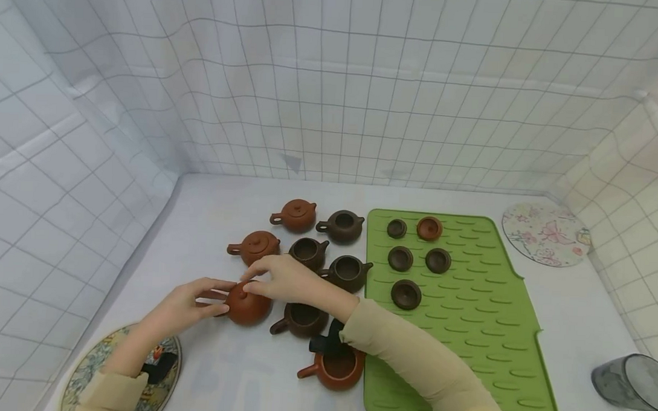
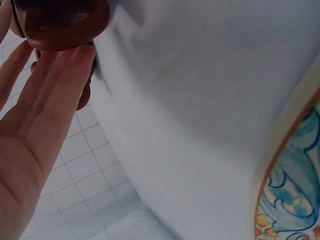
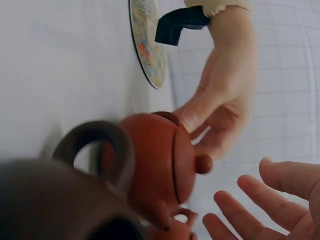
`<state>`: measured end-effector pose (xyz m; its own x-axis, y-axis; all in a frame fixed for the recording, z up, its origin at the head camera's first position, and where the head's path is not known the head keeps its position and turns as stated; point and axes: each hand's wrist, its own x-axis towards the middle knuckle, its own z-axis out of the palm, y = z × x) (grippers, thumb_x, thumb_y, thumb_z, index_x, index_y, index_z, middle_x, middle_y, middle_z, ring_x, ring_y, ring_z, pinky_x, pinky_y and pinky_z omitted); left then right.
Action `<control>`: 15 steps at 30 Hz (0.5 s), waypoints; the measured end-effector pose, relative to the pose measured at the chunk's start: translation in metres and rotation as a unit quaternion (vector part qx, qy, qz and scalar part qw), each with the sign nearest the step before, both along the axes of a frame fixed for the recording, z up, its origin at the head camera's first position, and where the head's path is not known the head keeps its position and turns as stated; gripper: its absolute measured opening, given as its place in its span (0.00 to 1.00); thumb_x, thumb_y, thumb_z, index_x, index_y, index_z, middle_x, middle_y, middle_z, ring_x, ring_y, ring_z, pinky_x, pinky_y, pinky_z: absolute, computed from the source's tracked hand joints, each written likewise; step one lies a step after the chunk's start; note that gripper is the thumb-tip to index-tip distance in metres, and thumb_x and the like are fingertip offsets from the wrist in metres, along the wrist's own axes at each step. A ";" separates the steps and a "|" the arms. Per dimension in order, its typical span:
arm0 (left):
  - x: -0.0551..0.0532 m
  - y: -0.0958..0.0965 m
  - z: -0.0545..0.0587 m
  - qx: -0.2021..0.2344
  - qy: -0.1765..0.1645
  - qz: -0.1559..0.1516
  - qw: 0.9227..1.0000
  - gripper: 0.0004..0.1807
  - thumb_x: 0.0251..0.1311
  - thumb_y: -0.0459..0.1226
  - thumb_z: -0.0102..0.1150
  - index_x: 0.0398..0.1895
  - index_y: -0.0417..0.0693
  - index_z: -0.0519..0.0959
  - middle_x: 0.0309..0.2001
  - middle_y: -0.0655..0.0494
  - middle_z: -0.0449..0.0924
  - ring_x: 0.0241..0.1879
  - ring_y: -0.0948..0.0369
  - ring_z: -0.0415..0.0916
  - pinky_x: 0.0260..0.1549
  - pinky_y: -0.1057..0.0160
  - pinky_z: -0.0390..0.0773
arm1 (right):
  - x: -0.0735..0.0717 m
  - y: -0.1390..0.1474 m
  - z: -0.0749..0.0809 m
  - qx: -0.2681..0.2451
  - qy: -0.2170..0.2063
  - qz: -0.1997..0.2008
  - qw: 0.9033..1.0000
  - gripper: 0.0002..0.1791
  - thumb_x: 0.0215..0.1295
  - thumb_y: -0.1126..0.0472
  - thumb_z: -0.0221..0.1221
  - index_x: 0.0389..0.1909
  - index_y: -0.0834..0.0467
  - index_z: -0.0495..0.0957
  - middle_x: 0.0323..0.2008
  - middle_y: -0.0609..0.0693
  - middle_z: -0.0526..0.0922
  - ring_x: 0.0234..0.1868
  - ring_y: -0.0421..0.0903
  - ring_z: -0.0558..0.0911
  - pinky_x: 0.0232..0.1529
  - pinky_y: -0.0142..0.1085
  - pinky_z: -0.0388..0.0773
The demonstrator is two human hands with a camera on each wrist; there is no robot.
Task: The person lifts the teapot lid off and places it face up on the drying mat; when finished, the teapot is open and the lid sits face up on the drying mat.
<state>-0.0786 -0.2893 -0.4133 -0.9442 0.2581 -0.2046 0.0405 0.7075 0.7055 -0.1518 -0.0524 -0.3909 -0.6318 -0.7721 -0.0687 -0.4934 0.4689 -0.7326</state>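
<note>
A reddish-brown clay teapot stands on the white table with its lid on. My left hand holds it at the handle side, thumb and fingers around the handle. Over the lid, my right hand reaches in from the right. In the right wrist view its fingers are spread, with a gap between them and the lid's knob. A dark brown lidless teapot is near the camera there.
Two more lidded reddish teapots and several lidless ones, mostly dark brown, stand close around. Several loose lids lie on a green mat. Round patterned mats lie left and far right; a grey glass is at right.
</note>
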 end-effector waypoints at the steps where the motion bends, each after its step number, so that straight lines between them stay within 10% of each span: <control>1: 0.000 -0.001 -0.002 -0.001 -0.002 0.001 1.000 0.24 0.62 0.37 0.65 0.61 0.39 0.75 0.60 0.38 0.76 0.54 0.44 0.79 0.43 0.62 0.84 | 0.001 -0.005 -0.001 0.011 0.000 0.009 1.000 0.14 0.70 0.52 0.59 0.53 0.49 0.83 0.52 0.41 0.84 0.53 0.37 0.81 0.49 0.24 0.75; 15: -0.002 -0.001 -0.008 -0.037 -0.022 0.027 0.999 0.25 0.60 0.39 0.67 0.61 0.42 0.77 0.47 0.46 0.85 0.36 0.62 0.83 0.33 0.65 0.79 | 0.013 -0.030 -0.010 0.084 0.089 0.010 0.992 0.11 0.66 0.57 0.64 0.48 0.51 0.84 0.50 0.44 0.84 0.51 0.36 0.80 0.47 0.22 0.75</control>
